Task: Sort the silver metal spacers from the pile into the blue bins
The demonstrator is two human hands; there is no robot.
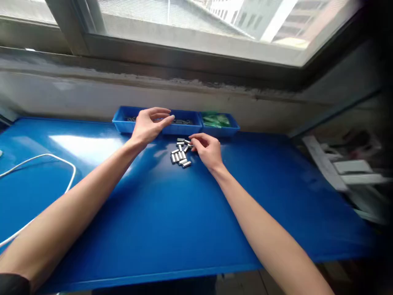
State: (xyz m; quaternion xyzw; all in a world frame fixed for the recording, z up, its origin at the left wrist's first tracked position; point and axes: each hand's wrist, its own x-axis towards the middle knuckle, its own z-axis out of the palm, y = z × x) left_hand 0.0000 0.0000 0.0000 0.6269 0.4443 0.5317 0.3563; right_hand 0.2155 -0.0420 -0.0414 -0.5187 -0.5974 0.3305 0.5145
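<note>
The small metal pieces lie in a loose cluster near the middle of the far edge of the desk, some side by side, others at odd angles. My right hand is at the cluster's right side, fingers bent and drawn near the thumb; I cannot tell whether they have hold of a piece. My left hand is over the row of blue bins along that far edge, fingers parted from the thumb, with nothing visible between them. Green packets fill the rightmost bin. A white cable loops by the desk's left edge.
</note>
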